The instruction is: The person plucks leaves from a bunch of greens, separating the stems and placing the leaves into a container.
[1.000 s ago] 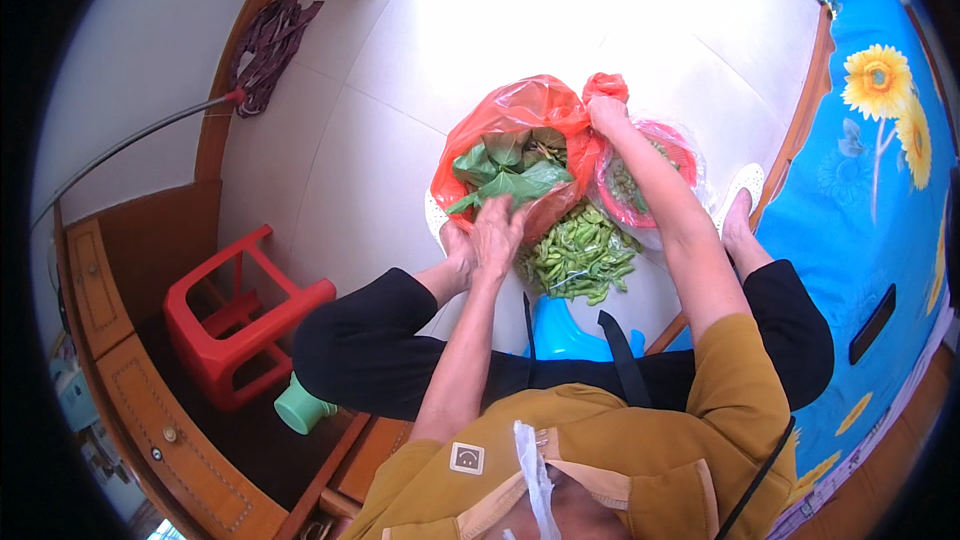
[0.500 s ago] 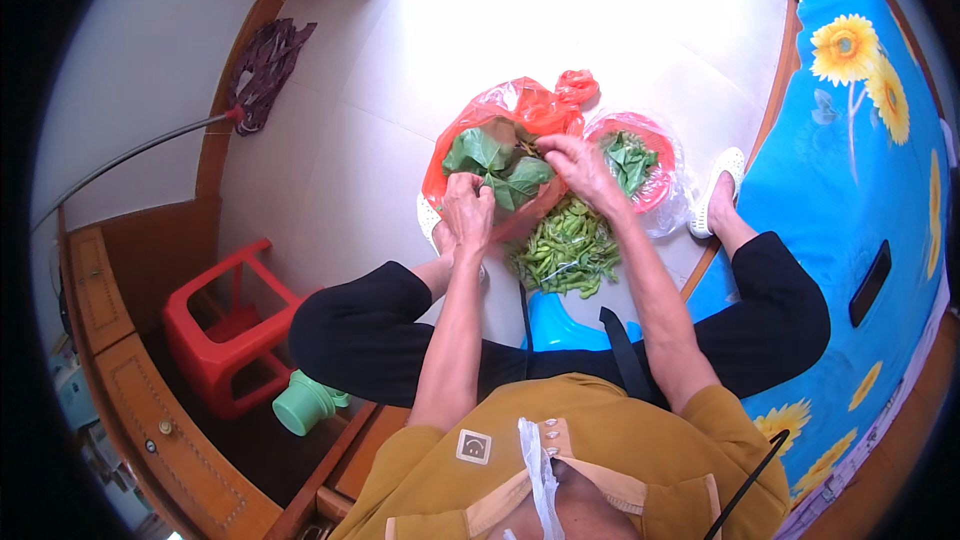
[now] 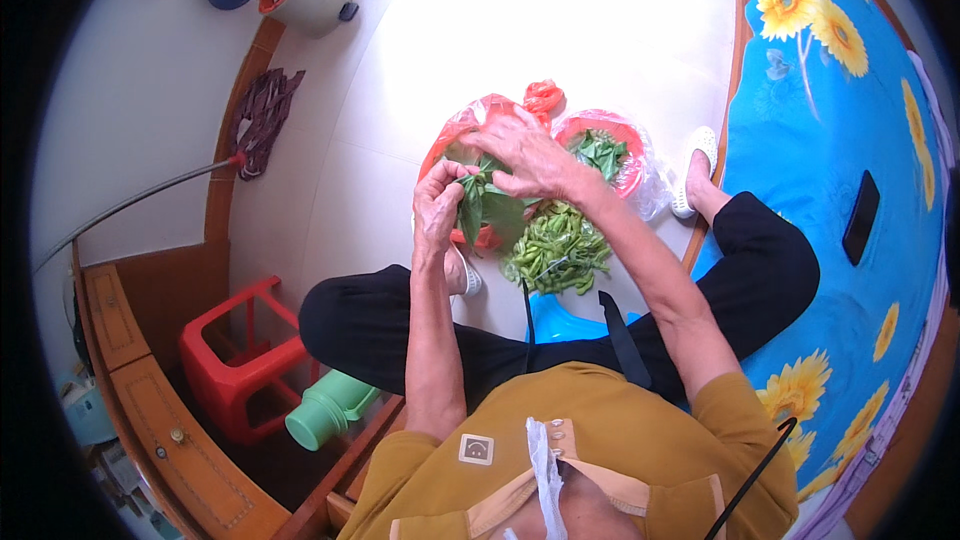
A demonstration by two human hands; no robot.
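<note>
The left hand [image 3: 438, 205] is raised over the near left side of a red plastic bag [image 3: 466, 120] on the floor; its fingers are closed in a pinch on a bunch of green leaves [image 3: 473, 208], which hang down in front of the bag. The right hand [image 3: 525, 153] reaches across the bag from the right, just beside the left; its fingers are extended and parted from the thumb, and whether the thumb touches a leaf cannot be told. A pile of green pods [image 3: 557, 250] lies on the floor, nearer the person than the bag. To the right of the bag stands a red bowl [image 3: 637, 155] with clear plastic around it, containing more leaves. A blue plastic object [image 3: 562, 322] shows between the person's legs. On the person's left are a red stool [image 3: 238, 377] and a green cup [image 3: 322, 418], beside a wooden cabinet [image 3: 205, 460]. On the right, a black phone [image 3: 861, 218] rests on a blue sunflower-patterned cloth [image 3: 790, 155]. A bin [image 3: 318, 2] stands against the far left wall.
</note>
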